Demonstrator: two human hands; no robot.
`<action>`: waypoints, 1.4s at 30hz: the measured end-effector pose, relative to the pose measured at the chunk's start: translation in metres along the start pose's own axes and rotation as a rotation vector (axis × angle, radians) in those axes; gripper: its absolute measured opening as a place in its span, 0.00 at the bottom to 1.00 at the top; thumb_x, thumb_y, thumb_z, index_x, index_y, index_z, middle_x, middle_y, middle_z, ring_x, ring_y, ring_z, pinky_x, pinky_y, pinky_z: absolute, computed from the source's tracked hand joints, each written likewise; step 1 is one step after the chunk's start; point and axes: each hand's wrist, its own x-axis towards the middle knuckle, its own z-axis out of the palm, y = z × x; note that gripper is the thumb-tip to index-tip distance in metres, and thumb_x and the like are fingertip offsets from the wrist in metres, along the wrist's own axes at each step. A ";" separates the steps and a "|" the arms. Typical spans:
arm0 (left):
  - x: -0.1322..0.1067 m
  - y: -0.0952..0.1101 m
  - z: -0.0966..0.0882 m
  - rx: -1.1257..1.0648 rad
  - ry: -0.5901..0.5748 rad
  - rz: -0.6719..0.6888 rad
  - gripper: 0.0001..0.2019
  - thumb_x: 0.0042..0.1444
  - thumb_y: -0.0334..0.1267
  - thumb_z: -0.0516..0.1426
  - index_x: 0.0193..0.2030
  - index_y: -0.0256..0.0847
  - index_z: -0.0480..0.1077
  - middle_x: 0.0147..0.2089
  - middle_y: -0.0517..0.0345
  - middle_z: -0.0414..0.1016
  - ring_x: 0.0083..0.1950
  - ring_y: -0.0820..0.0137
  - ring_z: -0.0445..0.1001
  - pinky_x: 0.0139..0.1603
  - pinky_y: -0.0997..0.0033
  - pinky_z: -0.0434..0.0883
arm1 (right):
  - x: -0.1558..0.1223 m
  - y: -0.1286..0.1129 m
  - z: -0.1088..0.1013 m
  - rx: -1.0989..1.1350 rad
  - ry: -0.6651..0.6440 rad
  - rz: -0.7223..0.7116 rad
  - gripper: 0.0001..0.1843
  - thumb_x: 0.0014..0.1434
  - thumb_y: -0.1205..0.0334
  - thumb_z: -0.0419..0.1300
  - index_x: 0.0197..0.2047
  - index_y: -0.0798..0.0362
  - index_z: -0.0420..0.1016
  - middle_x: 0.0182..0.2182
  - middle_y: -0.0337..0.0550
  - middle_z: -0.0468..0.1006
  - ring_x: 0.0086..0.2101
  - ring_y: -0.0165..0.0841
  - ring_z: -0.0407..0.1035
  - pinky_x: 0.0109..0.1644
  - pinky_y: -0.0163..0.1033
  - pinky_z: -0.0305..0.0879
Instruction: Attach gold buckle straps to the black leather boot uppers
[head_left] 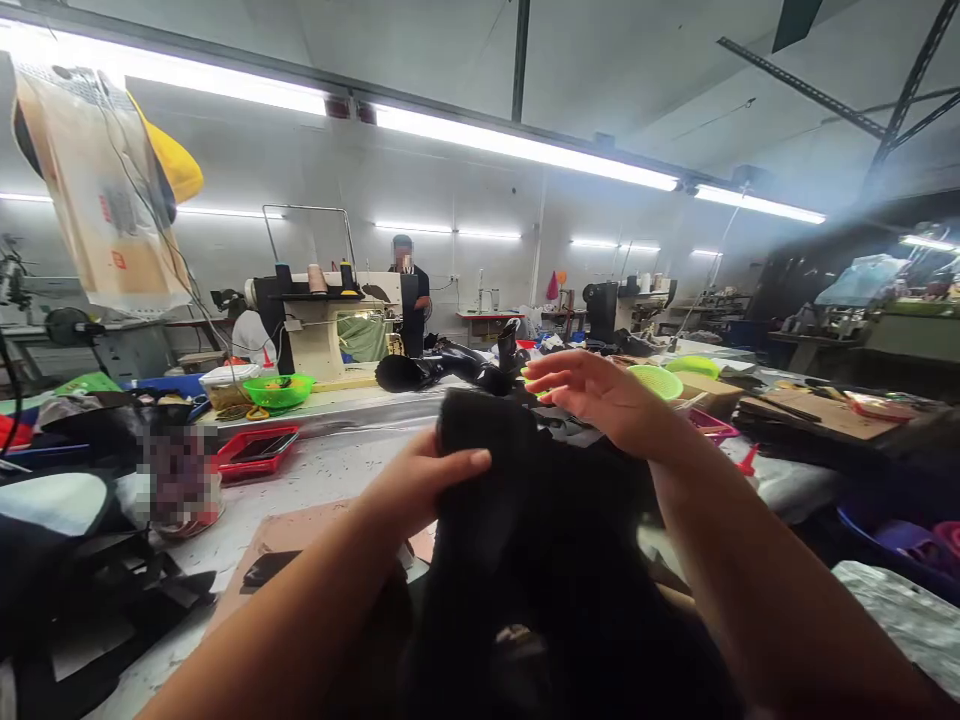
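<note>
A black piece of material [480, 500], dark and partly shadowed, rises in front of me; I cannot make out its exact kind. My left hand [431, 470] is closed on its upper left edge, the thumb lying across the near face. Above the right side of the black material is my right hand [592, 395], fingers stretched out to the left and apart, holding nothing. Shiny black pieces [457, 368] lie on the bench beyond both hands.
A red tray [259, 455] with a dark flat object sits left, near a green basket [277, 392]. Sewing machines [330, 320] stand behind; a person [409, 285] is farther back. Black pieces [82, 590] are heaped at left, with cardboard [817, 410] at right.
</note>
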 end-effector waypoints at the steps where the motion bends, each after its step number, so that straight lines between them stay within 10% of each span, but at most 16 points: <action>1: -0.001 0.001 -0.003 -0.046 0.038 0.015 0.17 0.34 0.41 0.68 0.34 0.39 0.75 0.29 0.57 0.78 0.30 0.66 0.76 0.31 0.71 0.73 | -0.004 0.003 -0.003 0.059 -0.054 -0.002 0.20 0.57 0.60 0.58 0.54 0.41 0.64 0.51 0.42 0.69 0.48 0.36 0.67 0.49 0.45 0.66; 3: -0.002 0.001 -0.010 -0.065 0.097 0.023 0.17 0.33 0.41 0.69 0.33 0.38 0.75 0.27 0.56 0.78 0.29 0.66 0.76 0.30 0.72 0.73 | -0.012 0.002 -0.004 0.138 -0.165 -0.018 0.28 0.54 0.62 0.61 0.56 0.35 0.60 0.60 0.38 0.58 0.57 0.37 0.58 0.55 0.49 0.61; 6: 0.001 0.000 -0.015 -0.038 0.124 -0.012 0.17 0.34 0.39 0.69 0.33 0.37 0.75 0.27 0.56 0.77 0.27 0.68 0.75 0.30 0.72 0.72 | -0.015 -0.016 0.002 0.105 -0.259 -0.079 0.08 0.53 0.59 0.63 0.39 0.42 0.75 0.62 0.35 0.56 0.60 0.38 0.51 0.60 0.48 0.52; 10: 0.005 -0.006 -0.011 0.014 0.126 0.047 0.16 0.35 0.36 0.68 0.34 0.36 0.75 0.30 0.57 0.78 0.30 0.69 0.75 0.34 0.72 0.72 | -0.001 -0.032 0.006 0.127 -0.283 -0.075 0.21 0.51 0.40 0.57 0.22 0.49 0.70 0.35 0.45 0.78 0.53 0.42 0.62 0.60 0.51 0.49; 16: 0.004 -0.011 0.012 0.172 0.225 0.186 0.17 0.41 0.42 0.65 0.39 0.36 0.74 0.35 0.55 0.79 0.39 0.63 0.75 0.42 0.66 0.71 | 0.018 -0.008 0.005 0.071 -0.043 -0.087 0.25 0.46 0.39 0.61 0.18 0.51 0.59 0.22 0.37 0.66 0.30 0.34 0.65 0.51 0.49 0.57; 27: 0.015 -0.024 0.014 0.311 0.205 0.354 0.20 0.48 0.46 0.58 0.47 0.37 0.69 0.43 0.52 0.76 0.45 0.59 0.73 0.44 0.64 0.70 | 0.016 0.015 0.019 -0.463 0.315 -0.191 0.19 0.53 0.46 0.60 0.24 0.52 0.63 0.33 0.44 0.70 0.37 0.35 0.66 0.45 0.44 0.63; 30: 0.017 -0.026 0.014 0.562 0.376 0.455 0.19 0.46 0.37 0.60 0.46 0.38 0.69 0.43 0.53 0.76 0.45 0.60 0.72 0.46 0.64 0.68 | 0.005 0.019 0.026 -0.316 0.433 0.010 0.21 0.45 0.47 0.66 0.37 0.51 0.68 0.41 0.46 0.71 0.41 0.39 0.67 0.44 0.45 0.65; 33: 0.015 -0.027 0.013 0.636 0.484 0.505 0.15 0.47 0.35 0.57 0.44 0.37 0.70 0.41 0.54 0.76 0.44 0.61 0.72 0.46 0.65 0.68 | -0.006 0.022 0.034 0.035 0.239 0.294 0.28 0.41 0.49 0.68 0.43 0.53 0.69 0.39 0.45 0.74 0.38 0.40 0.70 0.39 0.44 0.68; 42: 0.012 -0.035 0.002 0.532 0.324 0.457 0.27 0.43 0.39 0.63 0.52 0.39 0.65 0.48 0.52 0.74 0.49 0.59 0.71 0.48 0.64 0.69 | -0.001 0.018 0.050 0.371 0.393 0.369 0.17 0.41 0.53 0.68 0.33 0.54 0.76 0.30 0.39 0.79 0.33 0.37 0.72 0.40 0.43 0.69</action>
